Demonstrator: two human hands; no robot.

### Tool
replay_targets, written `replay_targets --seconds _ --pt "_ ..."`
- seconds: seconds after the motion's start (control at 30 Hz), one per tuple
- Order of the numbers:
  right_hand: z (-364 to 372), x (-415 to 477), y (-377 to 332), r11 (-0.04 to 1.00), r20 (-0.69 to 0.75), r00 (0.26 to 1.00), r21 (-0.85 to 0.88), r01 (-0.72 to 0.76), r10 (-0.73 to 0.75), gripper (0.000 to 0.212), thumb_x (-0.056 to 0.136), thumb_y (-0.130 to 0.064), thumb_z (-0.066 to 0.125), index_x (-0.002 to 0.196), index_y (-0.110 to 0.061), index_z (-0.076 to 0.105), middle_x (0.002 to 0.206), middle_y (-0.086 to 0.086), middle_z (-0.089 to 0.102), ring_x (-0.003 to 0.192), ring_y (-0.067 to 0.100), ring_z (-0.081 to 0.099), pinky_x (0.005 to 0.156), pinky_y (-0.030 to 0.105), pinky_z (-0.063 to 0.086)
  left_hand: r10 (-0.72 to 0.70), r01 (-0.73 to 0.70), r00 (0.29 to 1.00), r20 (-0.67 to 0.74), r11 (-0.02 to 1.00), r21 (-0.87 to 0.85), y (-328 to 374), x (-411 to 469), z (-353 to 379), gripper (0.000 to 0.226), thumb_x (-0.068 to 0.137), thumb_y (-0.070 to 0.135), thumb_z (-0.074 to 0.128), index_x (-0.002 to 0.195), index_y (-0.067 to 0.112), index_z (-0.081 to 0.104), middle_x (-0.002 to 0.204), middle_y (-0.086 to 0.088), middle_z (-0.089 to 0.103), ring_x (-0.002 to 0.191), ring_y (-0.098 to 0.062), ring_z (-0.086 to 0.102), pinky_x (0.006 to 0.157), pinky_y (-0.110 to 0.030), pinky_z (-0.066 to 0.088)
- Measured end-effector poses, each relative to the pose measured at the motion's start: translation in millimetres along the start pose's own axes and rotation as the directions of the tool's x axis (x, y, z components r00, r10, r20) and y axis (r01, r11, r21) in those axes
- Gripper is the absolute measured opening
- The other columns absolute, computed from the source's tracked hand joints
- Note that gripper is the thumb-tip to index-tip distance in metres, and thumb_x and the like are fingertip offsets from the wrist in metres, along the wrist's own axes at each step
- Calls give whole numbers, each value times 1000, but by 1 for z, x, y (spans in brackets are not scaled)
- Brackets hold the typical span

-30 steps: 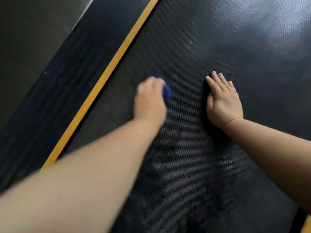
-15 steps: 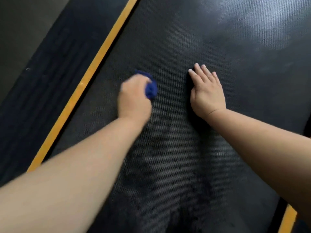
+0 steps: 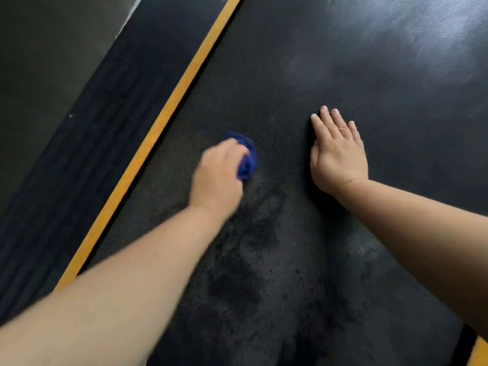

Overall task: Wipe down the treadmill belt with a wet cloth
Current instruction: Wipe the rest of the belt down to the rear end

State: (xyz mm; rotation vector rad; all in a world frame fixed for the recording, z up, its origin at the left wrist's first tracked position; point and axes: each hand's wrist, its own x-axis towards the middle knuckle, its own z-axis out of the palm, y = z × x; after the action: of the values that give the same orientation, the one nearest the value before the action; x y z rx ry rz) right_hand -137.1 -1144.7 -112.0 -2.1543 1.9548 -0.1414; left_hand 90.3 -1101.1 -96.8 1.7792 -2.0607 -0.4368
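Your left hand has its grip curled round a bunched blue cloth and holds it down on the treadmill belt. The hand is blurred, and only the far and right part of the cloth shows past the fingers. The cloth sits on the belt to the right of the yellow stripe, near it but not touching.

Your right hand lies palm down on the belt, farther right of the stripe than the cloth. Its grip is flat, with the fingers straight and close together, holding nothing. Bare belt separates the cloth from this hand.

Right of the stripe and closer to you than the cloth, dark wet blotches mark the textured belt. Left of the stripe runs a ribbed black side rail, and beyond it is grey floor. A short yellow strip shows at the bottom right corner.
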Motion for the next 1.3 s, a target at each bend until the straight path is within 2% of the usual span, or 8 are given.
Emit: replay_targets --seconds 0.17,0.27,0.37,0.5,0.63,0.83,1.1,1.3 --pt "-2 1 -5 997 -12 997 -39 69 -70 57 90 -25 28 145 -15 36 156 3 26 145 22 16 119 40 5 424 -446 891 163 885 132 -22 16 -7 36 79 20 41 108 13 60 116 -17 64 92 -37 64 74 -46 56" --pt "0 7 -19 998 -37 998 36 45 -44 50 94 -21 35 143 -17 39 155 2 26 146 20 15 119 38 4 130 -137 990 45 904 405 -64 57 -34 35 84 14 47 117 20 55 120 -9 61 99 -37 56 76 -47 47" --pt "5 12 -34 997 -59 998 82 -5 10 49 96 -20 37 145 -16 35 157 3 21 146 19 11 119 36 1 -34 11 998 50 921 390 -66 57 -35 38 89 19 47 126 16 54 130 -10 55 108 -39 48 88 -46 43" --pt "6 17 -46 996 -37 999 85 -25 28 53 93 -20 36 146 -11 33 157 7 19 147 21 10 120 37 1 181 -237 959 217 934 268 -50 29 -27 62 87 54 21 135 25 48 133 -5 54 117 -30 52 94 -42 44" --pt "14 28 -71 984 -30 994 137 112 -109 55 92 -21 36 145 -8 34 157 9 21 146 21 12 118 33 0 416 -474 880 229 784 400 -60 84 -43 34 89 24 38 104 3 61 99 -24 60 84 -41 59 65 -46 50" --pt "16 29 -67 980 -51 992 158 121 -114 59 88 -25 29 143 -7 38 155 9 26 145 22 17 118 33 3 158 -304 943 293 769 562 -49 166 -43 33 92 21 50 125 19 50 120 -12 55 111 -35 49 91 -45 34" --pt "17 29 -68 982 -43 992 142 123 -118 63 87 -31 20 143 -8 38 155 9 26 145 21 17 119 34 4 383 -472 872 303 820 322 -94 70 -63 28 85 22 41 109 14 53 110 -18 62 88 -38 60 67 -47 51" --pt "18 30 -69 982 -53 992 143 124 -117 60 87 -27 24 142 -8 39 155 9 27 145 21 18 119 33 4 211 -261 964 159 857 444 -59 132 -41 24 88 19 48 107 14 61 106 -10 62 95 -36 57 75 -43 40"
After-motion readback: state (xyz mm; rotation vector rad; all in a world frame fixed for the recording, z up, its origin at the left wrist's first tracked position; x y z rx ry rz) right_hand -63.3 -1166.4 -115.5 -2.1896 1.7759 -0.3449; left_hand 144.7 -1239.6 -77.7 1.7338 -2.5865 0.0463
